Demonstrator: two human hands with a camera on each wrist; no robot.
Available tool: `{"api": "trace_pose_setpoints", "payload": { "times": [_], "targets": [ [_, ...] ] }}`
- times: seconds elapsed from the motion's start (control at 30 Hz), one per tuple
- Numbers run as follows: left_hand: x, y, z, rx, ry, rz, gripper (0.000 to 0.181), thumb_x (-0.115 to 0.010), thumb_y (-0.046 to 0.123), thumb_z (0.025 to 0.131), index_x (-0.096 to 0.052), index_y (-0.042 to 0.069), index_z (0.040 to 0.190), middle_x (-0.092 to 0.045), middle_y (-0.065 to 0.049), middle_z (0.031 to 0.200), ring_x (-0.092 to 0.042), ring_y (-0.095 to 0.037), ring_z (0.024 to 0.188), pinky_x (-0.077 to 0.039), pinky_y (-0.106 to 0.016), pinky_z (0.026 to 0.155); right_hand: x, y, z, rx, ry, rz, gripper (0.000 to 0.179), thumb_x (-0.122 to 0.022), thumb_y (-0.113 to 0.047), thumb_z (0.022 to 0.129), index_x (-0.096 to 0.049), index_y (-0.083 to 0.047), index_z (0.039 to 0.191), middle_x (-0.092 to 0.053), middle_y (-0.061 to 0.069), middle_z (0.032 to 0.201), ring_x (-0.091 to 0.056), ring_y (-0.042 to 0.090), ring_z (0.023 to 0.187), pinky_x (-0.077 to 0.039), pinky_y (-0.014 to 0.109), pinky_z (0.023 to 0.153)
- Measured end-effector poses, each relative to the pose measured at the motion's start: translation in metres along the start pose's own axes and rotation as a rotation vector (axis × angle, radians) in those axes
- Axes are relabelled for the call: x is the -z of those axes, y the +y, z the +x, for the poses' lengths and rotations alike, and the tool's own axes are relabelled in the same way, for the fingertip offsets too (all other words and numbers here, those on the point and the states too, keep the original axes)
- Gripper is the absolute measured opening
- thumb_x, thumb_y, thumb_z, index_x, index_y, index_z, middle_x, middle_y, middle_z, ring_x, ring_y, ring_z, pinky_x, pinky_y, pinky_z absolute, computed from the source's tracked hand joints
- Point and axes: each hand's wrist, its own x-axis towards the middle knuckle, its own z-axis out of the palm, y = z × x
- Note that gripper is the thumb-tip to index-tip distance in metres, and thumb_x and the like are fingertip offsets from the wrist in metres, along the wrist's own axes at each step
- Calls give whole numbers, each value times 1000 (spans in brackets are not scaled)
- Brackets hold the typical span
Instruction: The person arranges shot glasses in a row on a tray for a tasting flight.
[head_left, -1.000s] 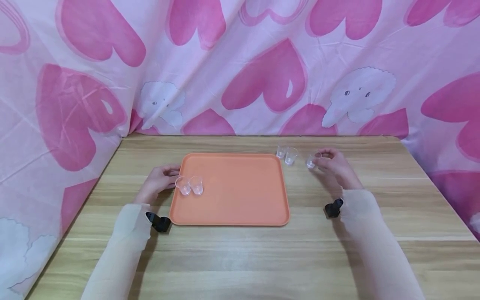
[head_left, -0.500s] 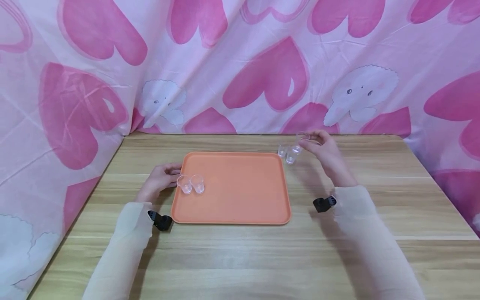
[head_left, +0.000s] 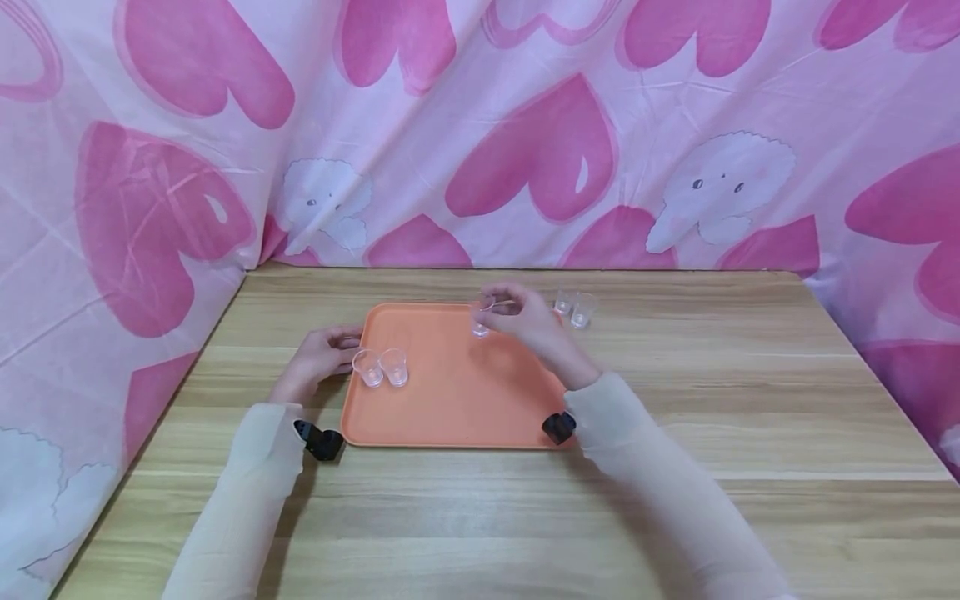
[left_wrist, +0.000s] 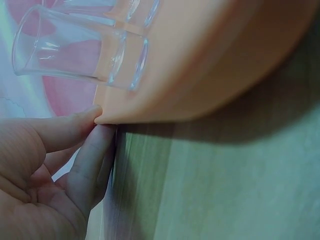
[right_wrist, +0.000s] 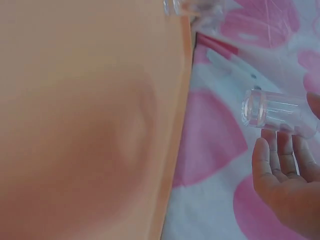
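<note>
An orange tray (head_left: 457,404) lies on the table, and my left hand (head_left: 317,364) pinches its left edge, thumb on the rim and fingers against the underside. Two small clear cups (left_wrist: 75,50) stand side by side on the tray near that edge. My right hand (head_left: 531,327) grips another clear cup (right_wrist: 277,112) between thumb and fingers, above the back part of the tray. In the right wrist view this cup is raised off the tray surface, base toward it.
Two more clear cups (head_left: 581,311) stand close together on the wooden table (head_left: 480,525) by the tray's back right corner. A pink heart-patterned cloth (head_left: 525,150) hangs behind and along both sides.
My right hand has carried its cup leftward, past the two cups at the back right corner, to over the tray. My left hand keeps its place at the tray's edge.
</note>
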Motion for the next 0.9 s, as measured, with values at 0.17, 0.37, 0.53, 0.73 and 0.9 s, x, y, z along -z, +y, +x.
{"api": "trace_pose_setpoints", "payload": {
  "times": [0.17,0.37,0.53,0.73,0.9],
  "targets": [
    [1,0,0,6,1,-7,48,-50,10,98,-38,1,144,-48,-25,139,-58,3,85,-55,-16,80,-26,1,4,-53,-89,-21,43,-68,-10,85,-55,-2,126,-60,15,121,-60,21,109,-51,29,92],
    [0,-2,0,-30,-4,-19,47,-49,8,99,-38,-1,144,-49,-27,137,-58,6,81,-55,-15,79,-50,9,8,-75,-142,-59,41,-69,-10,84,-58,-2,123,-61,14,118,-60,24,110,-53,29,90],
    [-2,-2,2,-28,-2,-15,47,-49,9,99,-39,-1,144,-49,-27,138,-59,2,86,-56,-17,81,-63,10,7,-74,-184,-94,38,-69,-6,81,-60,-2,118,-63,11,111,-62,19,102,-53,23,83],
    [-2,-2,2,-18,3,-9,47,-49,9,99,-39,-1,144,-49,-26,138,-59,0,88,-56,-19,84,-75,10,10,-99,-202,-83,42,-68,4,78,-58,5,119,-61,19,112,-63,21,96,-51,19,76],
    [-1,-4,2,-27,7,-6,47,-49,8,99,-39,-1,143,-50,-27,138,-59,2,86,-56,-18,82,-80,10,12,-149,-197,-117,41,-69,6,77,-59,3,117,-62,16,112,-58,16,91,-49,17,72]
  ]
}}
